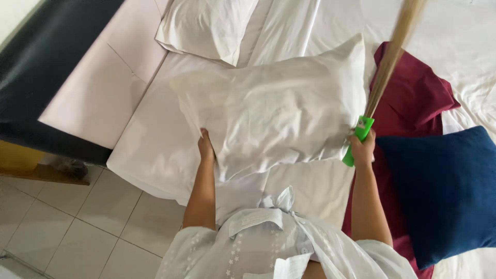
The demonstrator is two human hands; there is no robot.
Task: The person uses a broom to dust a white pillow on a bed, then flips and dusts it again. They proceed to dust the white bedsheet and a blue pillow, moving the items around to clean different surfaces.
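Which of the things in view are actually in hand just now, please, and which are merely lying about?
In hand:
- large white pillow, held by the left hand
- green-handled broom, gripped by the right hand

Lying about:
- second white pillow
- navy cushion
- maroon cloth

Bright, even daylight; soft shadows, whites near glare, slight motion blur.

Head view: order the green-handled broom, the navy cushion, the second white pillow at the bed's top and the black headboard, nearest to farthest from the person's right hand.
From the right hand:
1. Green-handled broom, in its grip.
2. Navy cushion, just right.
3. Second white pillow, upper left.
4. Black headboard, far left.
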